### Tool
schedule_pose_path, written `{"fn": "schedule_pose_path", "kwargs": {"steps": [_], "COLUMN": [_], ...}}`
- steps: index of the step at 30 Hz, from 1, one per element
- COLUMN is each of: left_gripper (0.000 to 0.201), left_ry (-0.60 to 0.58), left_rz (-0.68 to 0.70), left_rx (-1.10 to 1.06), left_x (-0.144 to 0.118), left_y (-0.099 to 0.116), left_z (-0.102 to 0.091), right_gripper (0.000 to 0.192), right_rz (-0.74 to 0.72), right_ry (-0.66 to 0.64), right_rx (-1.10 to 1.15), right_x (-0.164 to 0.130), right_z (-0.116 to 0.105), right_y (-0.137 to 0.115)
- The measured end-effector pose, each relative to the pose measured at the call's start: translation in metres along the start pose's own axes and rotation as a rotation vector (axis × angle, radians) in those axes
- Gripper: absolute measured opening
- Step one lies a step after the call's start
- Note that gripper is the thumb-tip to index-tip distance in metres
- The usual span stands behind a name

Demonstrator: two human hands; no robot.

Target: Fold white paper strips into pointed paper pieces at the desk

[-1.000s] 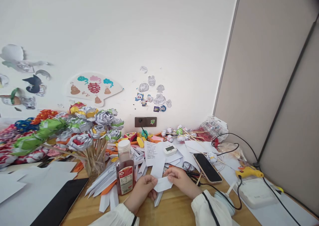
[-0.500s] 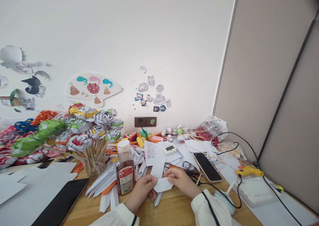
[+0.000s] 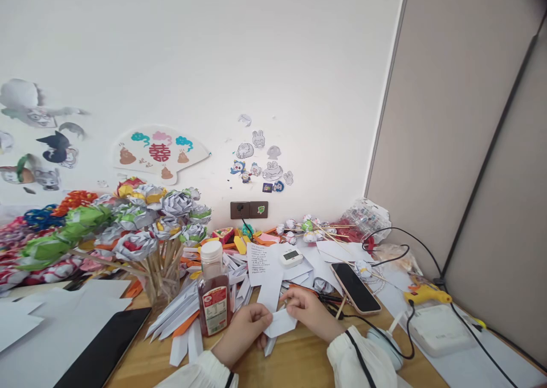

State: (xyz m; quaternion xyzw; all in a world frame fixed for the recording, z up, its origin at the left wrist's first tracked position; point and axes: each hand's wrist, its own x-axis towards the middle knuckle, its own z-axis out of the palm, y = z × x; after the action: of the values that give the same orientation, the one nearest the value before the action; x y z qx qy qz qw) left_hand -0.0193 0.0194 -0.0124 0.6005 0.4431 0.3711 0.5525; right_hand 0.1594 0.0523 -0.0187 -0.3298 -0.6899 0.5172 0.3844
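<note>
A small folded piece of white paper is held above the wooden table between my two hands. My left hand pinches its left end between thumb and fingers. At the upper right edge, my right hand grips the paper with thumb and fingertips. Just left of my left hand stands a bottle of reddish-brown liquid with a white cap. Below the held paper lies a white paper strip, partly hidden. Folded white strips are heaped beyond the bottle.
Paper flowers on sticks stand at the left, near a black tablet. A phone, a white timer and a handwritten note lie ahead. To the right are a yellow glue gun, cables and a white box.
My left thumb has shifted slightly right along the paper. The right fingers have moved a little at its upper edge, and the paper's angle has changed slightly.
</note>
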Motion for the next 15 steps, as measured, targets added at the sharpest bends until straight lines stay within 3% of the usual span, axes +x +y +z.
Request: {"fn": "schedule_pose_path", "kwargs": {"steps": [15], "left_gripper": [0.033], "left_ry": [0.034], "left_rz": [0.069], "left_rx": [0.219], "left_x": [-0.0064], "left_y": [0.01], "left_z": [0.005], "right_gripper": [0.019], "right_rz": [-0.023], "right_ry": [-0.057], "right_rx": [-0.092], "right_x": [-0.0048], "right_z": [0.0075], "right_y": [-0.0056]}}
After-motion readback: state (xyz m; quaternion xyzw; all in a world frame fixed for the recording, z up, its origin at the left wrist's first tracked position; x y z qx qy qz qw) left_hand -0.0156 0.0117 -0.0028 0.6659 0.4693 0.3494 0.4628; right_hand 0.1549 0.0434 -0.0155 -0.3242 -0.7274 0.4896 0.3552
